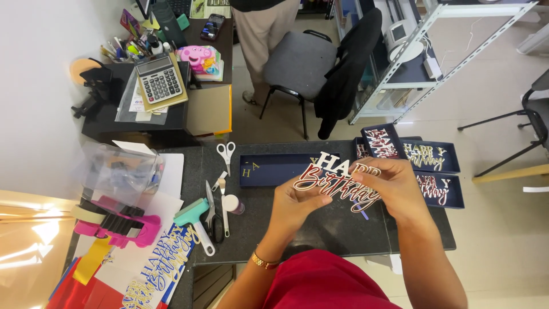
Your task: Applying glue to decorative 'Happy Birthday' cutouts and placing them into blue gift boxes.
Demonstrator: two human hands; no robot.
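Both hands, left hand (297, 197) and right hand (389, 186), are pinching the ends of a red-and-white birthday cutout (337, 178), keeping it flat and level above the dark tabletop (269, 229) near the scissors (226, 153).

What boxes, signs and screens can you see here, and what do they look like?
Red-and-white cut-out script sign: held over the dark table by left hand and right hand.
Shallow navy trays: right of the hands, holding more cut-out signs.
Long navy tray: behind the hands.
Grey calculator: far left desk, small pale screen.
Black phone: top desk, dark screen.
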